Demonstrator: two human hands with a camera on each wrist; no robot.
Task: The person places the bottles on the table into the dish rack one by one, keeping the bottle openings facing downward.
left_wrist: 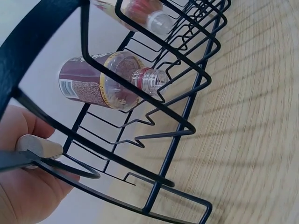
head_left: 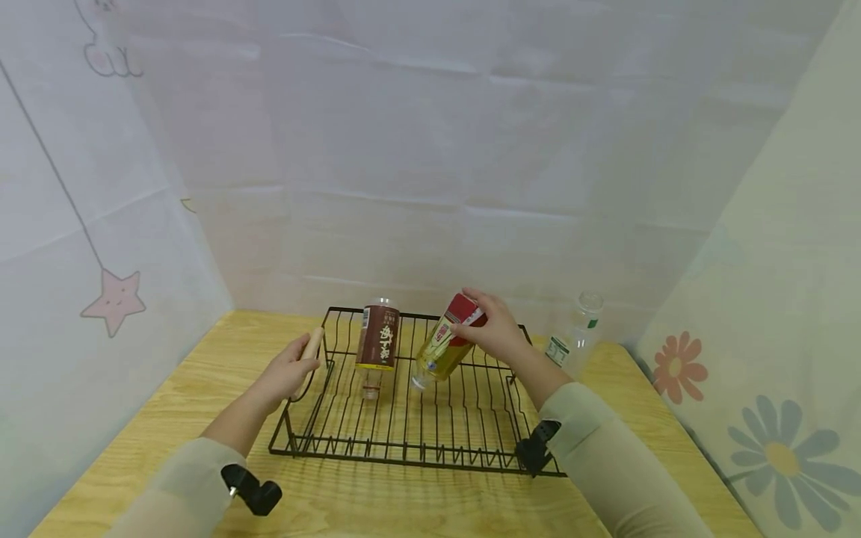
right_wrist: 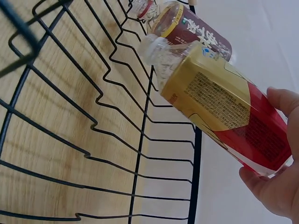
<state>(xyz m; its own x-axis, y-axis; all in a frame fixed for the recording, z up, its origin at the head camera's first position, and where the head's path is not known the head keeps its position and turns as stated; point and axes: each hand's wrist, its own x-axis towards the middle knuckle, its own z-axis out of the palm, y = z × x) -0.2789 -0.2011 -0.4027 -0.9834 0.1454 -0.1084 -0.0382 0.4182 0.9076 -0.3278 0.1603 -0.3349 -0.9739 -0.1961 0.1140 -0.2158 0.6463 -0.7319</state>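
My right hand (head_left: 496, 329) grips the base end of a plastic bottle with a red and yellow label (head_left: 447, 338), tilted neck down over a black wire dish rack (head_left: 403, 452). In the right wrist view the thumb and fingers hold the red end of that bottle (right_wrist: 229, 107). At the rack's left side my left hand (head_left: 288, 371) grips its wooden handle (head_left: 312, 345), which also shows in the left wrist view within the curled hand (left_wrist: 21, 163). A bottle with a brown label (head_left: 378, 340) lies in the rack, its neck toward the front.
A clear bottle with a green and white label (head_left: 574, 336) stands on the wooden table (head_left: 323, 501) behind my right forearm, to the right of the rack. Patterned cloth walls (head_left: 430, 187) enclose the table at the back and both sides.
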